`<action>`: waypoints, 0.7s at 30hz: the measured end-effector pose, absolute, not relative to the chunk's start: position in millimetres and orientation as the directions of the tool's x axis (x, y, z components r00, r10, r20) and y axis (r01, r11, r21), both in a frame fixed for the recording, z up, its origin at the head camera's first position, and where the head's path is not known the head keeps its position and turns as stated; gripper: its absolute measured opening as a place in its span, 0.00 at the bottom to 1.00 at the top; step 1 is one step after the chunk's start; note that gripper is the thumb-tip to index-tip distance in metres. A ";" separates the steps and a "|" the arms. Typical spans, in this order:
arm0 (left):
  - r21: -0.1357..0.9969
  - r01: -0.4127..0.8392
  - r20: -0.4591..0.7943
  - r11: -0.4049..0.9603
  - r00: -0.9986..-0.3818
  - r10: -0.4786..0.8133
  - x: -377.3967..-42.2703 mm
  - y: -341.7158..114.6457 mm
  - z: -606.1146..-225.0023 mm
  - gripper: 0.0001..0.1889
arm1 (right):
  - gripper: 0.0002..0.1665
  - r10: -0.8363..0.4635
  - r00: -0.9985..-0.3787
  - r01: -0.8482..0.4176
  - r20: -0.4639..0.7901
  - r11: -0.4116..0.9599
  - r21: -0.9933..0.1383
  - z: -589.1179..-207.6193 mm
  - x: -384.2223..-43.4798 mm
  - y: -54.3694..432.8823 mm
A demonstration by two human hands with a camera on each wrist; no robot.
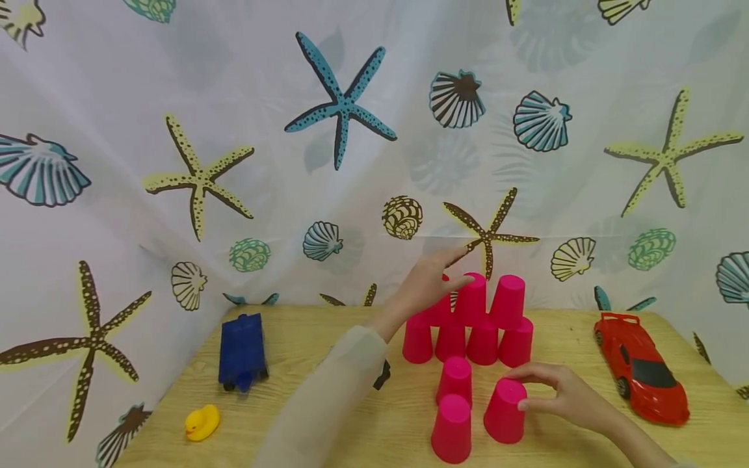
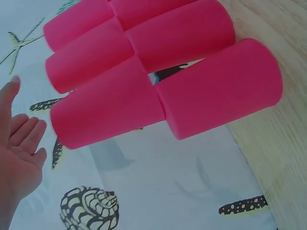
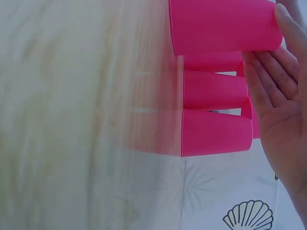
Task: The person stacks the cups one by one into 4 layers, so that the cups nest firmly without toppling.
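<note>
Pink plastic cups stand upside down. Several form a bottom row (image 1: 450, 342), and three more form an upper row (image 1: 508, 302) on top of it. My left hand (image 1: 430, 281) is beside the leftmost upper cup (image 2: 108, 103), partly hiding it in the head view. In the left wrist view the left fingers (image 2: 28, 132) hold nothing and stand apart from the cups. My right hand (image 1: 562, 396) pinches a cup (image 1: 504, 416) near its narrow top, thumb on one side and fingers on the other. Just left of it stand two more cups (image 1: 452, 432), one behind the other.
A red toy car (image 1: 643, 374) is at the table's right. Over on the left are a dark blue toy vehicle (image 1: 242, 351) and a yellow rubber duck (image 1: 202, 422). Behind the wooden table (image 1: 328, 325) hangs a white curtain (image 1: 263, 78) with shells and starfish.
</note>
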State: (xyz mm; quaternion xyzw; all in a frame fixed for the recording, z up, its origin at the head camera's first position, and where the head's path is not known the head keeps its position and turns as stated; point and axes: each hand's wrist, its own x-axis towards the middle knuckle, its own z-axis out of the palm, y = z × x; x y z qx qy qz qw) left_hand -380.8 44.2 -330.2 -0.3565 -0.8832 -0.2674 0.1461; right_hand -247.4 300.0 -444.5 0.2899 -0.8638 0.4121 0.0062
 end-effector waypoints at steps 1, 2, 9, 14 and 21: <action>0.377 0.721 0.488 0.581 -0.688 0.537 -378.9 40.5 -328.8 0.32 | 0.24 -0.485 -0.838 -0.504 0.250 0.512 -0.696 -444.3 -246.3 301.8; 0.385 0.736 0.527 0.556 -0.670 0.522 -376.1 36.5 -327.2 0.32 | 0.25 -0.470 -0.847 -0.498 0.250 0.531 -0.686 -443.8 -244.8 303.9; 0.444 0.787 0.676 0.428 -0.608 0.417 -346.7 1.3 -326.1 0.29 | 0.24 -0.329 -0.889 -0.458 0.320 0.620 -0.637 -435.6 -235.0 319.6; 0.557 0.749 0.631 0.360 -0.663 0.403 -324.6 -23.6 -343.7 0.28 | 0.24 -0.222 -0.852 -0.503 0.473 0.595 -0.627 -424.0 -230.0 334.6; 0.690 0.662 0.482 0.292 -0.721 0.498 -291.7 -45.2 -377.1 0.28 | 0.26 -0.054 -0.775 -0.595 0.629 0.398 -0.699 -402.8 -233.8 346.7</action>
